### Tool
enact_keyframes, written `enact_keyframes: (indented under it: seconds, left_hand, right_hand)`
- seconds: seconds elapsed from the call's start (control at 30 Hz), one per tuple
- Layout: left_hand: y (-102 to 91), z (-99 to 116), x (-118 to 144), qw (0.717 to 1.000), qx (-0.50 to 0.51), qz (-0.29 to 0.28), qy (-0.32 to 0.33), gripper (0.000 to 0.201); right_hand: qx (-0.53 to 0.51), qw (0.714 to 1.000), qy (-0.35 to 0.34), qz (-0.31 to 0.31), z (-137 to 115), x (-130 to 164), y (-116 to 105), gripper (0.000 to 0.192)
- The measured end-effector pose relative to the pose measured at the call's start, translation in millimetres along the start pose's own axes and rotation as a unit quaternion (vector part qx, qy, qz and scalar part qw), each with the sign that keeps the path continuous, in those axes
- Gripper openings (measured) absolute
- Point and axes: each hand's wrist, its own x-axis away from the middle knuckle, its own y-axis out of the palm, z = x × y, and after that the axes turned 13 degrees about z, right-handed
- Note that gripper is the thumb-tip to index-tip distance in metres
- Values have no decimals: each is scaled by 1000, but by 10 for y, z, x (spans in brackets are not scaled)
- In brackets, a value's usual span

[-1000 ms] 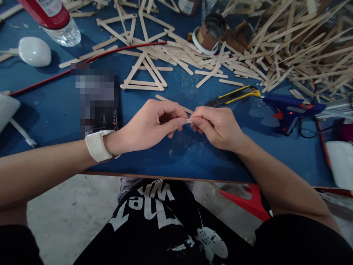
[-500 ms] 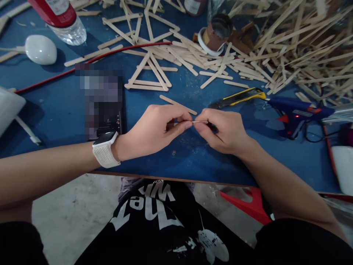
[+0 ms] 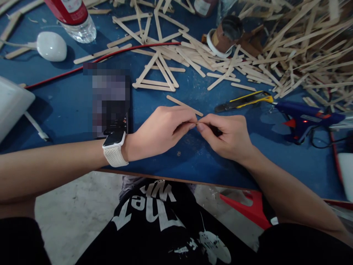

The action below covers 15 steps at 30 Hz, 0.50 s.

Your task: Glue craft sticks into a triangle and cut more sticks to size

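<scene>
My left hand and my right hand meet over the blue table, fingertips nearly touching. Both pinch a thin wooden craft stick, seen edge-on and mostly covered by the fingers. Just beyond them lies a loose craft stick. Farther back, craft sticks form a triangle on the table. A utility knife with a yellow and black handle rests past my right hand. To its right lies a blue hot glue gun with a small red light lit.
A large heap of craft sticks fills the back right. A phone, partly blurred out, lies by my left wrist. A red cable crosses behind it. A bottle and a brown jar stand at the back.
The whole view has shifted, so table items appear farther right. My fingertips have drawn closer together, and less of the pinched stick shows between them.
</scene>
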Motion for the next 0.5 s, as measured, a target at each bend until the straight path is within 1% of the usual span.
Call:
enact_keyframes:
  seconds: [0.13, 0.27, 0.37, 0.5]
  left_hand:
    - [8, 2, -1, 1000, 0, 7, 6, 25]
    - [8, -2, -5, 1000, -6, 2, 0, 25]
    - [6, 0, -13, 1000, -1, 2, -4, 24]
    - [-2, 17, -28, 1000, 16, -2, -6, 22]
  right_hand:
    - [7, 1000, 1, 11, -34, 10, 11, 20]
    - [13, 1000, 12, 10, -30, 16, 19, 22]
    - [8, 1000, 2, 12, -9, 11, 11, 22]
    - [1, 1000, -10, -8, 25, -21, -58, 21]
